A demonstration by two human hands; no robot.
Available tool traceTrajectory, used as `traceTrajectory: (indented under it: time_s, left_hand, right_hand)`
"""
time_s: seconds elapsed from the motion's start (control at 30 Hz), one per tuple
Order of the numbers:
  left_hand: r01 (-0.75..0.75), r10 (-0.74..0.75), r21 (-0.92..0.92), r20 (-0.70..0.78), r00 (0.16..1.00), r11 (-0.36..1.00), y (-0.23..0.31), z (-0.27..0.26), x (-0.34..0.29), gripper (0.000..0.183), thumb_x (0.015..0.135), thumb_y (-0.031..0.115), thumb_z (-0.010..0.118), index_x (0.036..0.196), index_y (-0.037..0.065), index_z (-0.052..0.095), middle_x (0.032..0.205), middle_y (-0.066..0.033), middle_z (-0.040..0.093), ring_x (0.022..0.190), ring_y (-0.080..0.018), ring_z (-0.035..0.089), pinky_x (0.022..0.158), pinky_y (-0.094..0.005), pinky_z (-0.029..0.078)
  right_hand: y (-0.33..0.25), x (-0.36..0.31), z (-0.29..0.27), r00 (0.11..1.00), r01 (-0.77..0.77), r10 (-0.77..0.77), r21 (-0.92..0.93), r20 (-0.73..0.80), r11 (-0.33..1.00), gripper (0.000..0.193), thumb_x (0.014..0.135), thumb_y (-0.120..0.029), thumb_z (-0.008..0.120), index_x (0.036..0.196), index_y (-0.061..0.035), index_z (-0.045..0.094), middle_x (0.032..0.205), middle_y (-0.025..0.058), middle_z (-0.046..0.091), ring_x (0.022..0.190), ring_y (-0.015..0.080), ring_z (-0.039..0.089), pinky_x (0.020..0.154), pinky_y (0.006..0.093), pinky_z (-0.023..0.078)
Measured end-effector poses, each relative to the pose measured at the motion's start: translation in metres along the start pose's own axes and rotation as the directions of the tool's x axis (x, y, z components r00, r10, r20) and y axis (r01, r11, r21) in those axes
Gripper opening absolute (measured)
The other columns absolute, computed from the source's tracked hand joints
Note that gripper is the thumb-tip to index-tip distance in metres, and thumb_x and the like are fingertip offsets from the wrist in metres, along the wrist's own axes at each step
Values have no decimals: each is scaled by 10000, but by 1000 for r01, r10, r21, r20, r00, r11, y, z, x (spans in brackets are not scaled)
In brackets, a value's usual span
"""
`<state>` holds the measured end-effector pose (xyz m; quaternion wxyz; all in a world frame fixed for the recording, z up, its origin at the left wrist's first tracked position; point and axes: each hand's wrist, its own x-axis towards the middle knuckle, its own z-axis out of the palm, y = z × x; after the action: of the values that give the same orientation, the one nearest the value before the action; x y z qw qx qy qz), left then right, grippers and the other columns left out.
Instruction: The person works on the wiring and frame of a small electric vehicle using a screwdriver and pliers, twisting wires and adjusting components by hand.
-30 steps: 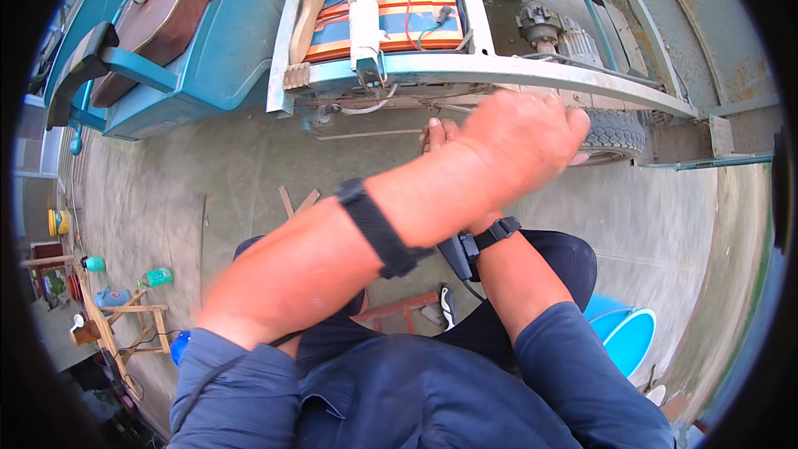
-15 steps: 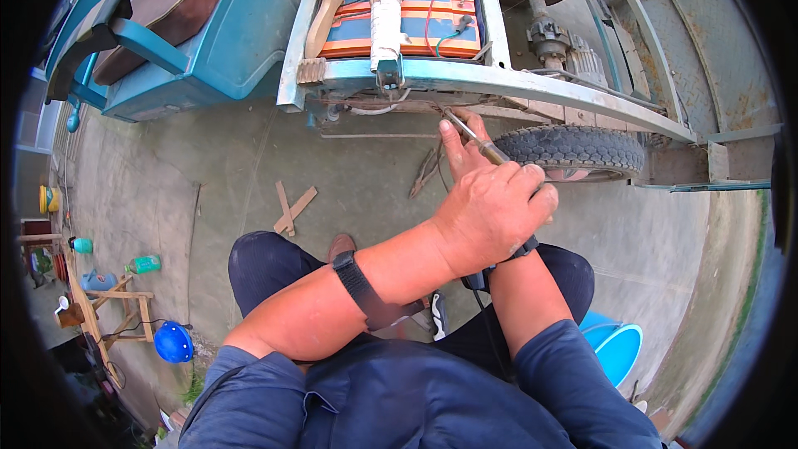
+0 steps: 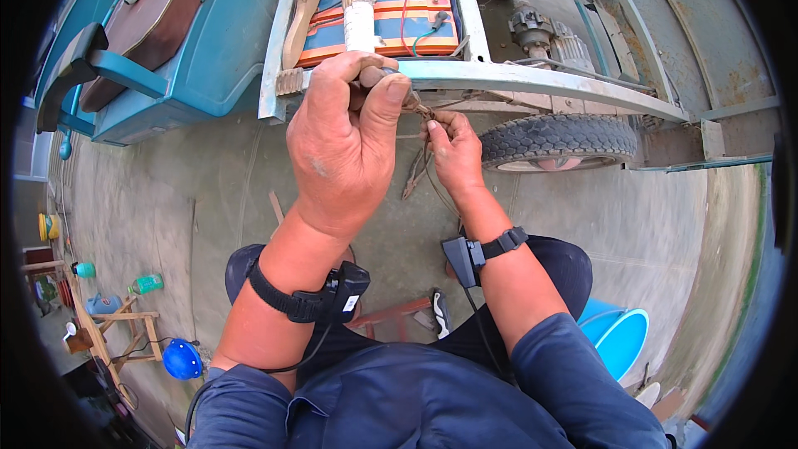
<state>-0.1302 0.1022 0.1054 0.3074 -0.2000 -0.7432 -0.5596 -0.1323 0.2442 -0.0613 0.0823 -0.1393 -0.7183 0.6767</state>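
Note:
My left hand (image 3: 345, 129) is raised before the frame's front bar (image 3: 499, 77), closed on a brownish, round-ended tool handle (image 3: 376, 76). Most of the tool is hidden by the fingers and by how it points away from me. Just to the right, my right hand (image 3: 453, 150) pinches thin brown wires (image 3: 426, 116) under the bar. The tool's far end seems to meet these wires, though I cannot tell whether they touch. Loose wire ends (image 3: 411, 176) hang below the right hand.
Behind the bar lie orange and blue batteries (image 3: 391, 8) with coloured leads. A tyre (image 3: 559, 141) stands to the right, a teal seat body (image 3: 191, 50) to the left. A blue bucket (image 3: 623, 341), a wooden stand (image 3: 133, 333) and a blue helmet (image 3: 181, 358) are on the ground.
My left hand has swung from across my right forearm up and left to the bar, tool still in it. My right hand, partly hidden before, now shows on the wires. The view has shifted slightly.

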Motion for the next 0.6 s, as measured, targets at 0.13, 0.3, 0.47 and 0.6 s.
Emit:
traceTrajectory:
  time_s: [0.13, 0.3, 0.47, 0.6]
  left_hand:
    - [-215, 178, 135, 244, 953, 967, 16, 18, 19, 209, 921, 161, 682, 1044, 14, 596, 889, -79, 660, 735, -174, 636, 653, -287, 518]
    - [-304, 217, 194, 371, 903, 933, 17, 57, 41, 211, 838, 153, 728, 974, 19, 637, 834, -124, 662, 749, -323, 648, 651, -376, 524]
    - [-345, 203, 219, 490, 848, 913, 8, 74, 63, 220, 853, 233, 707, 929, 33, 657, 818, -142, 669, 750, -344, 650, 650, -399, 522]
    - [-366, 114, 273, 643, 757, 890, 16, 104, 59, 256, 874, 318, 659, 908, 65, 673, 843, -145, 691, 821, -343, 681, 705, -447, 549]
  right_hand:
    - [-17, -4, 0, 998, 34, -38, -90, -42, 995, 132, 913, -119, 643, 979, -5, 641, 834, 71, 706, 752, 113, 654, 708, 280, 520]
    - [-9, -1, 2, 993, 96, -104, -123, -62, 988, 174, 907, -150, 648, 972, 12, 654, 829, 95, 693, 730, 139, 639, 704, 296, 513]
    - [-1, 3, 7, 997, -65, 70, 136, -31, 989, 215, 899, -176, 659, 997, 15, 653, 825, 90, 687, 745, 144, 641, 699, 300, 504]
    - [6, 7, 4, 1000, 23, -23, 26, 11, 999, 243, 917, -205, 643, 1028, 12, 644, 855, 80, 693, 773, 164, 646, 713, 310, 509]
